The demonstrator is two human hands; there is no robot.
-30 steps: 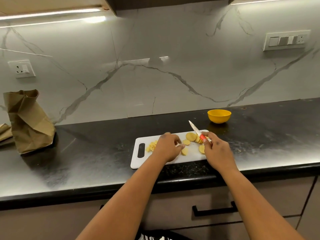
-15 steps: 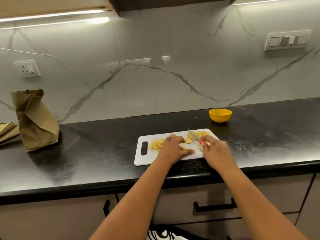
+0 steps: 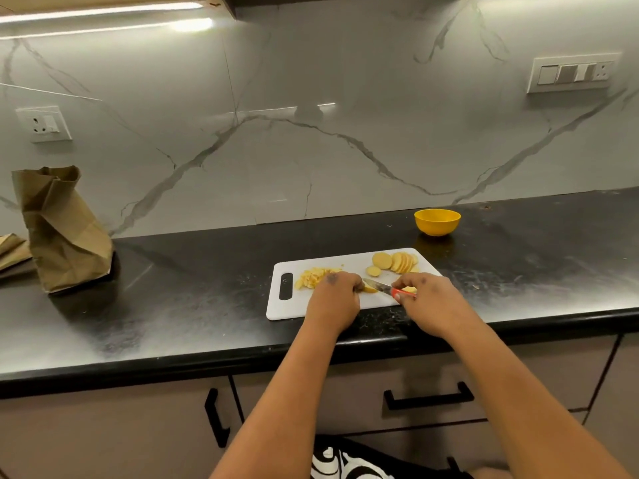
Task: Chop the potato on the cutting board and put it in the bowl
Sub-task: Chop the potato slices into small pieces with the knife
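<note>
Right grip (image 3: 427,299) wraps knife (image 3: 380,288) | left grip (image 3: 337,295) pins potato slice (image 3: 369,289) on cutting board (image 3: 276,305) | bowl (image 3: 437,221) at 1 o'clock

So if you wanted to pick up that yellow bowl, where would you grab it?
Probably by the rim of the bowl, from above. It stands upright and open on the counter, apart from the cutting board, so nothing crowds its edge.

A black stone countertop (image 3: 207,305) carries a white cutting board (image 3: 321,305) at centre, a yellow bowl (image 3: 437,221) upper right, and a brown paper bag (image 3: 62,233) at left.
</note>
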